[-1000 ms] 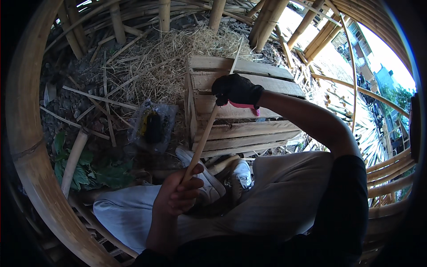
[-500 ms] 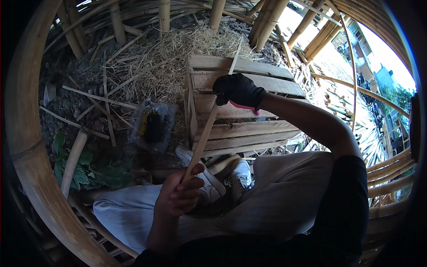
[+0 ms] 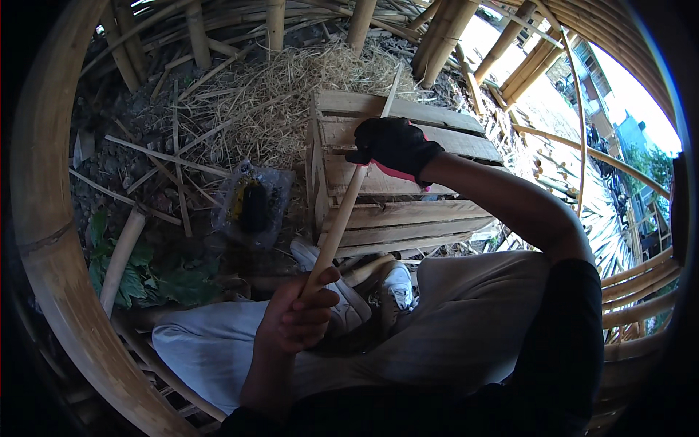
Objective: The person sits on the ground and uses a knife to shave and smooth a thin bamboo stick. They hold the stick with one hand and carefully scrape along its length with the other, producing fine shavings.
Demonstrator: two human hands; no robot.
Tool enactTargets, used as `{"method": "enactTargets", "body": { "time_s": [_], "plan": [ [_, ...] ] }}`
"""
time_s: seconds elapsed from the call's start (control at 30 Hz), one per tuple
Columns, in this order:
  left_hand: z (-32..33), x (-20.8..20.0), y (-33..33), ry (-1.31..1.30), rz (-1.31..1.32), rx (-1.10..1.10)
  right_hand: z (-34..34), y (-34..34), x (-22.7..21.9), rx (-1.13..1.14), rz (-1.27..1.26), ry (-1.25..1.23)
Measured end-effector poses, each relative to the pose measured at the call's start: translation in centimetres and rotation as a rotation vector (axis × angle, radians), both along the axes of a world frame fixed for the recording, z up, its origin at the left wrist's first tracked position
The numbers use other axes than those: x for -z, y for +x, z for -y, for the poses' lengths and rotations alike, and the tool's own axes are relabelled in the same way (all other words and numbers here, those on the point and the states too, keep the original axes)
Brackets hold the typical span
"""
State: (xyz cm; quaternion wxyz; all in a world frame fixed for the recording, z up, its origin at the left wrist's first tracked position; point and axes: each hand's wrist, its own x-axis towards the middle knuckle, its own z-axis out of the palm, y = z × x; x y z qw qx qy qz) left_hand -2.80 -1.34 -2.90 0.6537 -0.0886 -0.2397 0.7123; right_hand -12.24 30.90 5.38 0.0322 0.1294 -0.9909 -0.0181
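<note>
A long, pale bamboo strip (image 3: pixel 342 221) slants up and away from me over the wooden slatted crate (image 3: pixel 408 215). My bare left hand (image 3: pixel 300 315) is closed round its near end, thumb lying along it. Farther up, my right hand (image 3: pixel 393 151), in a black glove with pink at the palm side, is closed over the strip above the crate top. The strip's thin far end shows beyond the glove. A small dark sliver pokes out left of the gloved fingers; what it belongs to is hidden.
Left of the crate, a clear plastic bag (image 3: pixel 271 218) holds something black and yellow. Dry straw shavings (image 3: pixel 269 98) cover the ground behind. A thick curved bamboo pole (image 3: pixel 51 240) borders the left, and upright bamboo poles (image 3: pixel 440 44) stand at the back. My shoes (image 3: pixel 397 285) are by the crate.
My gloved right hand has shifted slightly toward me and to the right along the strip. The strip has rolled a little, while my left hand keeps its grip.
</note>
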Motion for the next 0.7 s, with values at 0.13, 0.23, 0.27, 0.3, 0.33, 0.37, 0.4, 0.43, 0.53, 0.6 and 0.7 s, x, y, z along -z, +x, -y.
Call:
{"method": "enactTargets", "body": {
  "time_s": [0.13, 0.23, 0.27, 0.3, 0.33, 0.37, 0.4, 0.43, 0.53, 0.6, 0.7],
  "plan": [
    [-0.2, -0.1, 0.1, 0.009, -0.020, -0.005, -0.6, -0.1, 1.0, 0.015, -0.041, -0.027],
    [-0.2, 0.0, 0.0, 0.006, -0.030, -0.004, 0.6, 0.0, 0.3, 0.134, 0.035, -0.031],
    [-0.2, 0.0, 0.0, 0.003, -0.032, -0.001, 1.0, 0.0, 0.1, 0.178, 0.073, -0.022],
    [-0.1, -0.1, 0.0, 0.004, -0.028, -0.002, 1.2, 0.0, 0.2, 0.183, 0.066, -0.042],
    [0.0, -0.2, 0.1, 0.009, -0.026, -0.001, 1.4, 0.1, 0.3, 0.189, 0.056, -0.058],
    [0.1, -0.2, 0.1, 0.014, -0.023, -0.002, 1.5, 0.3, 0.3, 0.195, 0.047, -0.074],
    [0.1, -0.2, 0.1, 0.015, -0.025, -0.003, 1.5, 0.4, 0.3, 0.192, 0.037, -0.091],
    [0.1, -0.3, 0.0, 0.015, -0.028, -0.004, 1.4, 0.4, 0.6, 0.190, 0.026, -0.109],
    [0.0, 0.0, 0.0, 0.017, -0.036, 0.003, 1.2, 0.3, 0.8, 0.219, 0.049, -0.156],
    [0.0, 0.1, 0.1, 0.010, -0.038, 0.006, 1.2, 0.3, 0.6, 0.285, 0.135, -0.233],
    [0.1, 0.2, 0.2, -0.007, -0.036, 0.005, 2.4, 0.9, -1.4, 0.404, 0.301, -0.392]
  ]
}}
